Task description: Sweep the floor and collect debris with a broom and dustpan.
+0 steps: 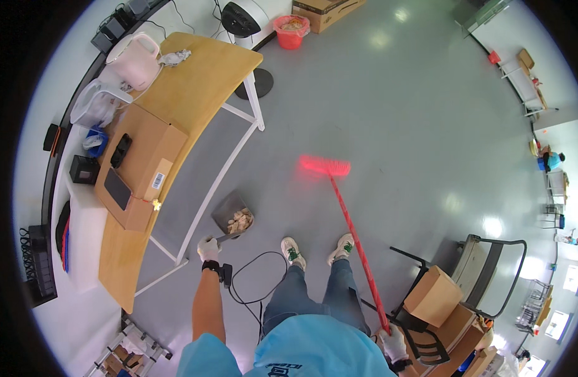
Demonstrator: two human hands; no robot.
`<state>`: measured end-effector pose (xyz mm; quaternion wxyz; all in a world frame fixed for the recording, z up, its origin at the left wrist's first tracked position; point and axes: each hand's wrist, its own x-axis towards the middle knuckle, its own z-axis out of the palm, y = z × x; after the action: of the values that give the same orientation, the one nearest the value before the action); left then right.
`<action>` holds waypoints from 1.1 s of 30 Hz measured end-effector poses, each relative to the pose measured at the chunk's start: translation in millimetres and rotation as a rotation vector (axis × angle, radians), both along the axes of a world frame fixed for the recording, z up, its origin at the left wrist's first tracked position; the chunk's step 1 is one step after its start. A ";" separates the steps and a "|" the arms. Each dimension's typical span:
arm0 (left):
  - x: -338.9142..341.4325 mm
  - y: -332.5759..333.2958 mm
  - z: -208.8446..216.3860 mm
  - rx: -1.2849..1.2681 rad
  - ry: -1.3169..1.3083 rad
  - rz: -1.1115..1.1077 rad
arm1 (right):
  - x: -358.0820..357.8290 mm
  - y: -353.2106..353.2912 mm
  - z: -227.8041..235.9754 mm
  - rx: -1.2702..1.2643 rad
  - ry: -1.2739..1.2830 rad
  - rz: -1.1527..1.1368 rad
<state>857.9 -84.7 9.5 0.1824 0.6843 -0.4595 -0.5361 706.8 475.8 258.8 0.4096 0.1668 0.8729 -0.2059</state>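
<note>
My left hand [208,249], in a white glove, is closed round the handle of a grey dustpan [224,208]. Crumpled pale scraps [240,220] lie inside the pan, beside the table's leg frame. At the lower right my right hand [394,344], also gloved in white, grips the upper end of a red broom [359,246]. Its long handle slants forward and left across the floor. The red bristle head [326,166] lies ahead of my feet, apart from the dustpan.
A wooden table [207,66] on white legs stands at the left, bearing a cardboard box [147,141] and a pink kettle [135,61]. Black cable [257,254] loops near my feet. Cartons [433,295], a chair and a trolley [483,270] crowd the right. A red bin [290,38] stands far ahead.
</note>
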 end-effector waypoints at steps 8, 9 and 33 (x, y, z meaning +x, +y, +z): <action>-60.3 25.9 79.1 -0.072 -0.164 -0.531 | -75.9 -54.9 -47.8 -0.136 0.137 0.031; -69.0 29.5 82.1 -0.065 -0.162 -0.612 | -84.7 -69.0 -41.0 -0.116 0.131 0.029; -158.7 79.4 56.6 -0.296 -0.437 -1.359 | -57.0 -59.9 143.9 -0.501 -0.723 -0.325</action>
<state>699.2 -5.3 66.1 -0.1960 0.3076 -0.8764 -0.3144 649.7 416.0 402.7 0.6777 0.2584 0.5600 -0.4005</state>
